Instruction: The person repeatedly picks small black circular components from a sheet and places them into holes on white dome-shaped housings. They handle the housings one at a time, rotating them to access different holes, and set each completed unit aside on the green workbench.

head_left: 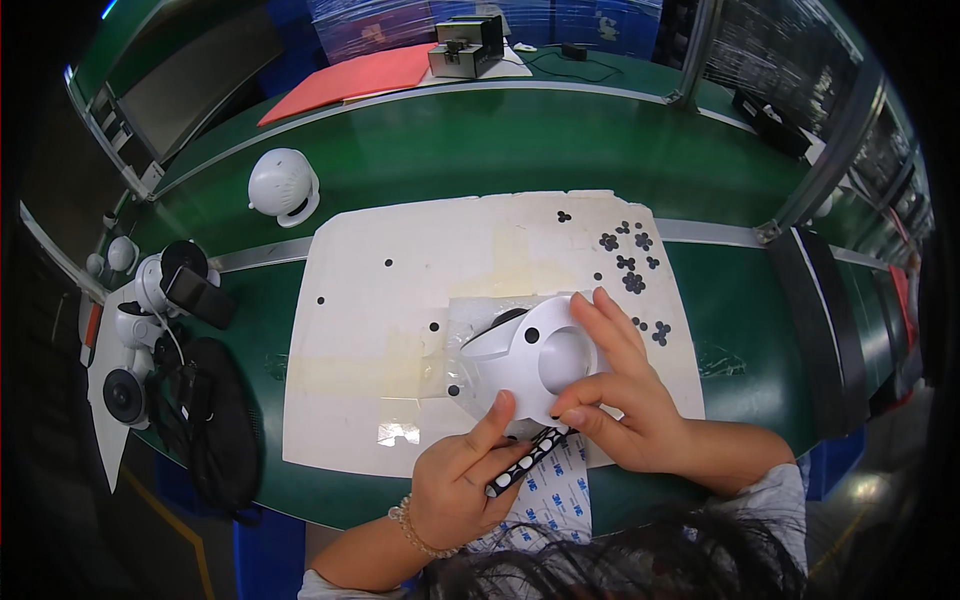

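Green bench, white sheet (400, 300): your left hand (465, 485) pinches the dotted strip (525, 460), right hand (620, 390) presses the shell (525, 365). Loosen that press and the shell may slide.

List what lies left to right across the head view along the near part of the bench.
Black mesh pouch → left hand → white dome-shaped housing → right hand → black strap.

A beaded bracelet (415, 530) circles the wrist of the left hand (462, 482). Light patterned sleeves (775, 487) end near the elbows. The right hand (625, 395) wears nothing.
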The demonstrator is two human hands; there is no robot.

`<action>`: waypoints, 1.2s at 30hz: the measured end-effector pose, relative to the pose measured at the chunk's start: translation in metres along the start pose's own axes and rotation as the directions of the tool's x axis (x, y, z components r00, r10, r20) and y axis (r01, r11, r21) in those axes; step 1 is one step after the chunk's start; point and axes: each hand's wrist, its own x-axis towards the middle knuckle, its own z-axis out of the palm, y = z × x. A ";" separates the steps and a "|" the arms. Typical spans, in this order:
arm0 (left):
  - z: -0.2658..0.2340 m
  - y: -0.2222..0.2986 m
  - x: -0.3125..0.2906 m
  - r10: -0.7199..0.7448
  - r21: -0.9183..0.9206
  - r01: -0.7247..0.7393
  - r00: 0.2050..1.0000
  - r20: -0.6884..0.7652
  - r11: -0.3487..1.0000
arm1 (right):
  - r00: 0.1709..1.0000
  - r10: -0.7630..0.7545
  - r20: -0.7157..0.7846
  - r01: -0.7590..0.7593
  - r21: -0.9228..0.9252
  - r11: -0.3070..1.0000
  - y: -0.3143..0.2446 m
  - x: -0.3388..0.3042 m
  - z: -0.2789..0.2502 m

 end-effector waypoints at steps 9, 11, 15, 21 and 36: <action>0.006 -0.002 -0.004 -0.058 -0.052 0.057 0.998 -0.034 0.997 | 0.966 -0.260 -0.016 0.223 -0.466 0.856 0.011 -0.019 0.001; 0.007 -0.002 -0.003 -0.059 -0.054 0.057 0.998 -0.035 0.997 | 0.971 -0.230 -0.060 0.189 -0.388 0.902 0.013 -0.021 -0.001; 0.005 0.001 -0.004 -0.082 -0.058 0.080 0.996 -0.034 0.995 | 0.968 -0.210 -0.140 0.177 -0.218 0.960 0.009 -0.015 -0.004; 0.006 0.001 -0.004 -0.033 -0.029 0.033 0.999 -0.004 0.999 | 0.963 -0.252 0.098 0.270 -0.306 0.913 0.018 -0.014 -0.003; 0.003 0.006 -0.002 -0.042 -0.003 0.042 0.999 0.011 0.999 | 0.949 -0.304 -0.080 0.290 -0.148 0.946 0.009 -0.011 0.002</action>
